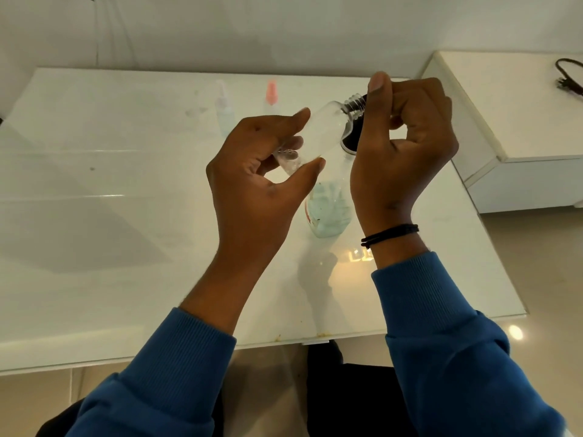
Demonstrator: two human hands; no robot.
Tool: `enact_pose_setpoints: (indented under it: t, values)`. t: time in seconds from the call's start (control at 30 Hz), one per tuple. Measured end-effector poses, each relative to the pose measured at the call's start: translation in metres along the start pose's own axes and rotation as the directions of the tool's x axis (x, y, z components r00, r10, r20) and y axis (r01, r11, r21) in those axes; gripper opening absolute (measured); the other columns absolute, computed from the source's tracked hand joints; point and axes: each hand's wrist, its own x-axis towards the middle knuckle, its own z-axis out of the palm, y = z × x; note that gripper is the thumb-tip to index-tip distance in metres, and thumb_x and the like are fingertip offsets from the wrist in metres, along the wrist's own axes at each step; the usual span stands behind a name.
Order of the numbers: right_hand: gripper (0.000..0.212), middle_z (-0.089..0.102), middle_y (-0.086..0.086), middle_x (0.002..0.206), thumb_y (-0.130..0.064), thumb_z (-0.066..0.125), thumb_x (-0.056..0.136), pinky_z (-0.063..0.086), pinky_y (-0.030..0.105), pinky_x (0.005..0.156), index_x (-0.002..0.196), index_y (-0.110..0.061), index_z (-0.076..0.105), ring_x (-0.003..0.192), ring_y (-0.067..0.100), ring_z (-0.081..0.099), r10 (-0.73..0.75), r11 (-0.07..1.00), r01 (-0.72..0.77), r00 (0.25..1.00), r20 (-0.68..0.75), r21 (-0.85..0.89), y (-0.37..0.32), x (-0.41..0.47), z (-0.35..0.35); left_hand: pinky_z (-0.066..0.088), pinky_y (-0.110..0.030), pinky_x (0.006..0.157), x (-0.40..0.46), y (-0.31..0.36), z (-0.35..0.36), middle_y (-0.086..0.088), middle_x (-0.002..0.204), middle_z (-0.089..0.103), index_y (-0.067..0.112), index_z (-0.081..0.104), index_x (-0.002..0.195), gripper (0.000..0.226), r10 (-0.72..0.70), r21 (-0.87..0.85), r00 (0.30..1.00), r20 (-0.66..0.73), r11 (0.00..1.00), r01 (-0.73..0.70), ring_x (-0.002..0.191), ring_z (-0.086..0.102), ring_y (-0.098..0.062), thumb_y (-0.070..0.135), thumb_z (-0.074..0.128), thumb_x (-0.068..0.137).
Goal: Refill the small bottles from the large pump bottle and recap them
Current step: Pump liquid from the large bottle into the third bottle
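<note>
The large pump bottle (328, 212) stands on the white table (94, 216) right of centre, partly hidden behind both hands; its clear body holds pale blue-green liquid and its dark pump top (349, 138) shows just beneath the raised bottle. The table has a glossy top that mirrors the arms, and a white cabinet (517, 127) stands beside its right far corner, with a black cable (568, 77) lying on top. Both forearms wear blue sleeves (448, 326), and a black band (389, 233) circles the right wrist. The left hand (262, 184) is held above the table, its thumb and fingers curled round the lower part of a small clear bottle (325, 127), which is tilted with its threaded neck (355, 104) pointing up and to the right, uncapped. The right hand (407, 152) is raised at that neck, fingers curled inward and thumb upright, touching or just beside the threads; whether it pinches a cap or anything else cannot be told. Far back on the table stand two more small bottles, well apart from the hands: a pale blue-tinted bottle (224, 111) to the left and a pink-capped bottle (271, 96) just right of it, both blurred.
</note>
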Motion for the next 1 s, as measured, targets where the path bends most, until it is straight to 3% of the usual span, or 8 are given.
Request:
enact_pose_setpoints:
  t: [0.07,0.23,0.4,0.6,0.77,0.9,1.0]
  values:
    - [0.029,0.058,-0.007,0.069,-0.011,0.067,0.094,0.042,0.05,0.062,0.066,-0.018,0.062,0.068,0.018,0.049,0.021,1.0,-0.021,1.0,-0.001,-0.002,0.001,-0.003,-0.001,0.061,-0.032,0.087,-0.001,0.0,0.0,-0.003,0.117,0.071,0.006,0.068,0.124,0.046,-0.002,-0.001,1.0,0.005,1.0,0.002,0.101,0.072,-0.015,0.02,0.084,0.083]
    - [0.031,0.056,-0.013,0.069,-0.013,0.069,0.093,0.039,0.032,0.067,0.067,-0.026,0.058,0.071,0.017,0.049,-0.002,1.0,0.002,1.0,0.002,-0.014,-0.006,0.008,0.001,0.059,-0.025,0.088,0.0,0.001,0.001,-0.004,0.118,0.071,0.005,0.068,0.124,0.046,-0.009,-0.011,1.0,-0.01,1.0,0.009,0.103,0.071,-0.011,0.02,0.084,0.083]
    - [0.029,0.057,-0.008,0.072,-0.013,0.066,0.094,0.041,0.049,0.06,0.065,-0.011,0.062,0.071,0.016,0.047,0.024,1.0,-0.024,1.0,-0.005,0.006,0.001,-0.005,0.0,0.062,-0.034,0.086,-0.002,0.0,0.001,-0.005,0.115,0.072,0.005,0.069,0.122,0.045,-0.003,-0.004,1.0,-0.001,1.0,0.003,0.1,0.072,-0.017,0.019,0.084,0.082]
    - [0.029,0.057,-0.015,0.07,-0.015,0.069,0.093,0.037,0.026,0.067,0.068,-0.026,0.059,0.072,0.004,0.043,-0.002,1.0,0.002,1.0,0.001,-0.006,-0.006,0.008,0.001,0.06,-0.028,0.087,0.0,0.003,0.001,-0.006,0.117,0.071,0.004,0.068,0.123,0.047,-0.007,-0.017,1.0,-0.006,1.0,0.007,0.102,0.071,-0.014,0.019,0.085,0.082]
    - [0.028,0.058,-0.01,0.072,-0.016,0.067,0.094,0.04,0.047,0.063,0.067,-0.019,0.062,0.07,0.018,0.048,0.038,0.999,-0.038,0.999,-0.001,-0.003,0.0,-0.002,0.0,0.061,-0.031,0.085,-0.002,0.002,0.002,-0.005,0.117,0.071,0.004,0.069,0.123,0.046,-0.002,0.005,1.0,0.0,1.0,0.002,0.101,0.071,-0.014,0.019,0.085,0.082]
    - [0.029,0.06,-0.01,0.068,-0.02,0.068,0.094,0.04,0.035,0.068,0.065,-0.021,0.062,0.068,0.018,0.05,0.007,1.0,-0.006,1.0,0.005,-0.03,-0.003,0.007,0.0,0.06,-0.027,0.087,-0.002,0.002,0.003,-0.005,0.119,0.071,0.004,0.068,0.124,0.047,-0.014,-0.009,1.0,-0.002,1.0,0.014,0.103,0.071,-0.012,0.02,0.084,0.083]
    - [0.029,0.057,-0.013,0.071,-0.022,0.066,0.094,0.042,0.042,0.064,0.067,-0.014,0.068,0.07,0.015,0.048,-0.01,0.999,0.01,1.0,0.0,-0.045,-0.004,0.006,0.001,0.061,-0.029,0.086,-0.002,0.003,0.003,-0.006,0.118,0.071,0.004,0.069,0.123,0.047,-0.012,-0.006,1.0,-0.013,1.0,0.012,0.102,0.071,-0.014,0.02,0.085,0.082]
